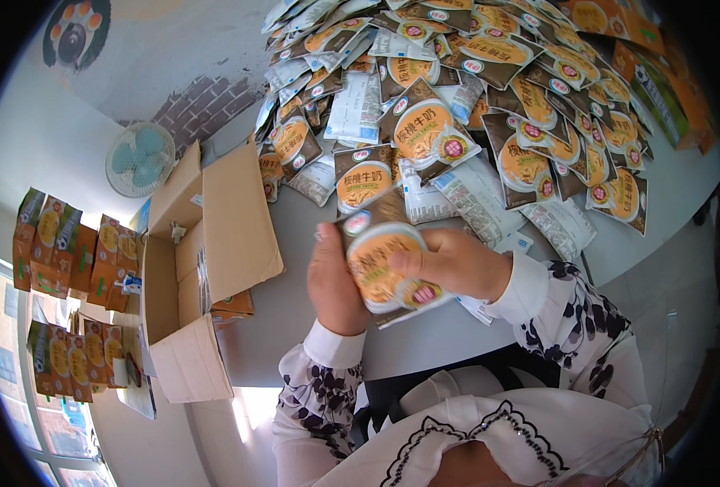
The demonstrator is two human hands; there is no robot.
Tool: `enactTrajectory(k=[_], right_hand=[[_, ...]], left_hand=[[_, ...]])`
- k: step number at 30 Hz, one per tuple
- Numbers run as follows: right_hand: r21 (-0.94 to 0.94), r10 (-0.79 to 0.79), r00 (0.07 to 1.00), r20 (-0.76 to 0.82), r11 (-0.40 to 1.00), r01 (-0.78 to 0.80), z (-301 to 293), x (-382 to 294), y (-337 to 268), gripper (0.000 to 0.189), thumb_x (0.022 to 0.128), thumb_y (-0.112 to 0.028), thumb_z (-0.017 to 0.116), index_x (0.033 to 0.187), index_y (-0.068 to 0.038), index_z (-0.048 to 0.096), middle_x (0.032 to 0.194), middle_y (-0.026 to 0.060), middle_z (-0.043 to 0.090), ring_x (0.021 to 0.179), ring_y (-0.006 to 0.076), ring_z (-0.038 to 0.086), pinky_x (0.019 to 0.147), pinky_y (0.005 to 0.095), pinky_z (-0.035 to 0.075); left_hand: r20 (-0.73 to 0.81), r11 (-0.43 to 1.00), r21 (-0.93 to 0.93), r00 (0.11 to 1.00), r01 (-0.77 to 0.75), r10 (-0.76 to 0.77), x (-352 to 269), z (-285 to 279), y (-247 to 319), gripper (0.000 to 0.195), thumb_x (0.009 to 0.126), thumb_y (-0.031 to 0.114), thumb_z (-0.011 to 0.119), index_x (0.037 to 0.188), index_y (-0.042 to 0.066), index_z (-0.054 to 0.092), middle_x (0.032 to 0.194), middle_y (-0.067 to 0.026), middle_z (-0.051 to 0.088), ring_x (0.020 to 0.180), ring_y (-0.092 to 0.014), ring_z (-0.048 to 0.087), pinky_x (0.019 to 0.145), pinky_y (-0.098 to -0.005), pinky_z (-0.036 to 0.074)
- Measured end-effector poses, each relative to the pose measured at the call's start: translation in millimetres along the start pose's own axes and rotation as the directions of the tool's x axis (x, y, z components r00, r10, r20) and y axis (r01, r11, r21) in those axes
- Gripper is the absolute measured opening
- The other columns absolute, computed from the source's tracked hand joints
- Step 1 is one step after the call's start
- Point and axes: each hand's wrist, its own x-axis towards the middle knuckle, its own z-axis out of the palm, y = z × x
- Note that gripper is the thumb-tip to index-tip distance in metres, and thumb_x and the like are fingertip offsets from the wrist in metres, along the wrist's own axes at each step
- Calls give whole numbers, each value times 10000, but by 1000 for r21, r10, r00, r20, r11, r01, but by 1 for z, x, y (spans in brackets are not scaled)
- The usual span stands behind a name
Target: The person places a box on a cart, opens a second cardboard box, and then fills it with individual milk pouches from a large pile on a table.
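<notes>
Between my two hands is a soft brown pouch of walnut milk (375, 268), its printed front turned up and slightly blurred. My left hand (335, 280) grips its left edge, thumb upward. From the other side my right hand (463, 262) holds it, the thumb lying across the printed front. How many pouches are in this hold I cannot tell. Just beyond my hands rises a large heap of similar pouches (427, 131), some brown side up, some showing white printed backs. To the left stands an open cardboard box (162, 298) with its flaps spread; little of its contents shows.
The grey table (299, 243) carries the heap and the box. Orange cartons (670, 97) stand at the far right. More cartons (55, 243) are stacked at the left by a window. A round fan (140, 159) with blue blades sits behind the box.
</notes>
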Motion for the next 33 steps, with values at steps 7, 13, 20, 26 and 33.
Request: enactTrajectory(k=[7,13,20,26,33], right_hand=[[54,-46,999,-4,997,46,12,2,11,397,893,-351,662,1124,-37,585,886,-7,607,726,67,534,636,231,454],[174,-231,899,-371,934,312,2,1,-5,282,961,-296,577,1057,-33,611,822,-40,573,701,3,473,586,176,386],[-107,-306,853,-422,952,288,-14,-2,-11,286,918,-293,624,854,-18,579,722,-22,509,651,43,432,553,234,371],[-209,-442,855,-272,894,396,-11,2,-6,318,837,-281,709,885,11,595,743,71,564,666,133,515,589,313,425],[-406,-505,829,-240,828,387,-16,-2,-7,314,845,-293,692,866,11,616,750,127,595,672,203,564,609,342,439]], left_hand=[[-125,974,-225,992,-27,-2,21,-14,-2,475,1033,388,324,1159,-19,533,1073,-135,643,937,-202,664,783,-335,553],[291,968,-241,946,-69,140,16,-20,-9,422,965,260,469,1294,-4,449,1261,-132,564,1165,-239,547,989,-406,428],[534,988,-93,844,120,-52,8,-32,-4,554,842,171,677,1297,-32,436,1263,-142,561,1152,-249,560,974,-401,451],[296,998,18,954,-58,50,5,-26,-13,398,899,139,645,1228,-26,493,1161,-132,606,1045,-230,615,874,-380,535],[338,983,17,927,-181,165,-3,-27,-21,384,918,180,632,1216,-20,494,1137,-118,612,1025,-220,618,868,-358,532]])
